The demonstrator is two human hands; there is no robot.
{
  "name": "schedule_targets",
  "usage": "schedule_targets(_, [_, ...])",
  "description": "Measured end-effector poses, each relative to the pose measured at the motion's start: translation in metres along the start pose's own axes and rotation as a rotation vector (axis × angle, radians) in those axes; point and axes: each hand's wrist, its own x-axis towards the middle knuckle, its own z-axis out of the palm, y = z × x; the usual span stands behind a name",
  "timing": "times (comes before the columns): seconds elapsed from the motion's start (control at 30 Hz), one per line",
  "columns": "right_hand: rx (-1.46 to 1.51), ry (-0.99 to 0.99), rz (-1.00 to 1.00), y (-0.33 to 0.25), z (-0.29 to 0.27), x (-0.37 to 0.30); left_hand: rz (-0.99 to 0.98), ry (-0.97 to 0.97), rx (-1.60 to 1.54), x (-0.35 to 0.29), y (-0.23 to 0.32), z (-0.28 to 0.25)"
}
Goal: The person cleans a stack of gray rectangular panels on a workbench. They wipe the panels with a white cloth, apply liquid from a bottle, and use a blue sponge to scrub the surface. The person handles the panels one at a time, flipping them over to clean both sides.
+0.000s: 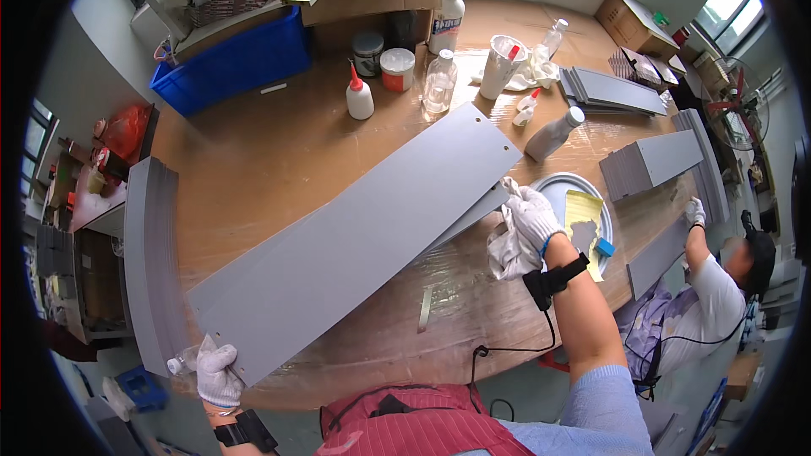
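A long grey panel (355,241) with small holes at its ends lies slantwise before me, from near left to far right. Part of another grey panel (467,221) shows beneath it. My left hand (220,373), in a white knit glove, is closed on the near left corner of the upper panel. A clear bottle (181,363) lies right beside that hand. My right hand (536,218), gloved too, grips a bunched white cloth (512,252) by the panel's far right end. Next to it a round lid-like tray (557,184) carries yellow sandpaper (585,207) and a blue block (605,247).
Stacked grey panels (150,262) stand at the left edge, with more stacks (650,160) at the right. Beyond the panel are a red-tipped glue bottle (359,100), a grey bottle (553,137) and a blue bin (236,63). A co-worker (701,304) works at the right.
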Motion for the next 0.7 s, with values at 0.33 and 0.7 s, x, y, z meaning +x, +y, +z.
schedule_targets(0.33, [0.677, -0.488, -0.046, -0.028, 0.054, -0.157, 0.414, -0.031, 0.253, -0.045, 0.036, 0.023])
schedule_targets(0.7, [1.617, -0.452, -0.119, -0.093, 0.066, -0.217, 1.2, -0.492, 1.295, -0.131, 0.068, 0.103])
